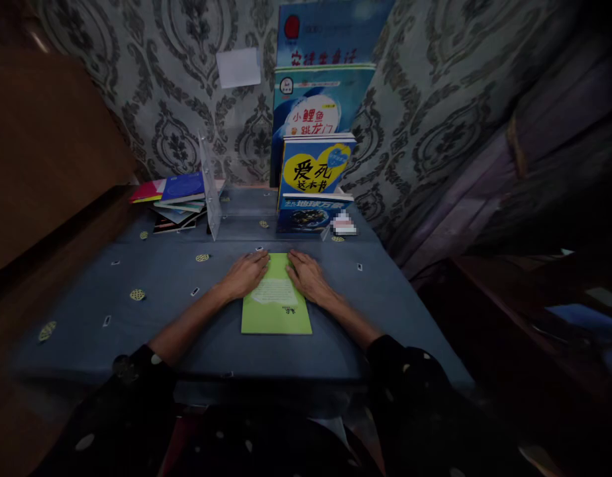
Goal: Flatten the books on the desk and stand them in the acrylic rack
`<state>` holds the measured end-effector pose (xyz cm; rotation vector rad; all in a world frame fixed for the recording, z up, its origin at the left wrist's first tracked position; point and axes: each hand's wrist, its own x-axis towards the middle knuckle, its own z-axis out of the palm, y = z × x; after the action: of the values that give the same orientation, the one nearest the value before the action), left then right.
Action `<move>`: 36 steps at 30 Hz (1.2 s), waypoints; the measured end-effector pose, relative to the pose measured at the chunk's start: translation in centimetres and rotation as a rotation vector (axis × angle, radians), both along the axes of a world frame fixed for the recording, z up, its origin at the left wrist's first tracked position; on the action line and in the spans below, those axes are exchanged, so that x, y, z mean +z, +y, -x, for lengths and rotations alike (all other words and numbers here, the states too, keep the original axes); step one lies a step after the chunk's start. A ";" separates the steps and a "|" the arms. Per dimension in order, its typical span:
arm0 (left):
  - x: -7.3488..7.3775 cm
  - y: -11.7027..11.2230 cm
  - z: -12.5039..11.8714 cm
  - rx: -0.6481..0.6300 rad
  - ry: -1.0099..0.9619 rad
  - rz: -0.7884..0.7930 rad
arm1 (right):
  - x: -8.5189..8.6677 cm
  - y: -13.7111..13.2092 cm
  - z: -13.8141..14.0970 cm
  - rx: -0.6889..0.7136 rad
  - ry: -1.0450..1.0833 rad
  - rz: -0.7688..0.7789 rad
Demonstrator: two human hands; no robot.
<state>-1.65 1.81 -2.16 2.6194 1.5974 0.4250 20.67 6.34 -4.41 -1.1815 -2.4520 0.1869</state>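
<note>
A light green book (273,321) lies flat on the cloth-covered table in front of me, with a pale text panel and a small dark drawing on its upward side. My left hand (247,273) rests along its upper left edge, fingers stretched forward and lying flat. On the opposite edge, my right hand (308,273) lies the same way, its fingertips over the cover near the far end. Neither hand is wrapped round the book. The undersides of both hands are hidden.
Behind the book stands a clear rack with a transparent side panel (210,189). Several upright picture books, including a blue and yellow one (313,165), stand in its right part. A loose book pile (179,199) lies at the left. Patterned cloth (187,79) hangs behind the table (152,271).
</note>
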 end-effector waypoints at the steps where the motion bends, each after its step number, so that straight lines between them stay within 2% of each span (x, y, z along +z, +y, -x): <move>1: -0.2 -0.1 0.7 0.006 -0.021 0.000 | 0.1 -0.1 0.1 -0.010 -0.022 0.006; 7: -0.5 -0.6 2.9 -0.053 -0.156 0.040 | 1.5 -0.8 0.7 -0.025 -0.143 -0.004; 11: -0.7 -0.8 3.1 -0.054 -0.180 0.040 | 2.1 -1.2 2.0 0.064 -0.180 0.014; 17: -1.6 -1.3 3.7 -0.029 -0.202 0.004 | 1.4 -1.5 4.5 0.240 -0.080 0.039; 21: -1.5 -1.6 3.9 -0.035 -0.201 0.013 | 0.8 -1.5 5.3 0.291 -0.022 0.047; 30: -0.8 -2.9 4.2 -0.052 -0.197 0.054 | 0.7 -2.0 4.9 0.323 -0.022 0.079; 36: -0.6 -3.4 4.3 -0.057 -0.151 0.061 | 1.1 -3.1 5.2 0.269 -0.045 0.062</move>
<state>-5.96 -1.57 -2.78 2.5147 1.4627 0.5470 15.46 3.27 -3.28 -0.8838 -2.6558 0.3191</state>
